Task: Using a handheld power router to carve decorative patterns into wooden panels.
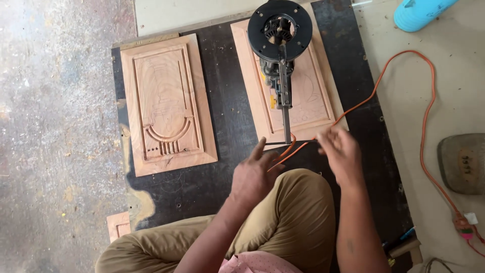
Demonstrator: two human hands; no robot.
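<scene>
lying on the far right carved wooden panel [303, 96], a black router [279, 38] is seen tipped on its side, round base facing up, with a metal guide bar [286, 114] reaching toward the panel's near edge. an orange cord [404, 96] is looped from the near end of the tool, out to the right and down to a plug [464, 225]. the cord is touched just near the panel by the left hand [255, 177], fingers loosely curled around it. the right hand [341, 151] is blurred, fingers partly spread; whether the cord is gripped there cannot be told. a second carved panel [164, 101] is laid to the left on the dark board [222, 116]. if the cord were tugged hard, the router could be dragged across the carving and the surface scratched.
</scene>
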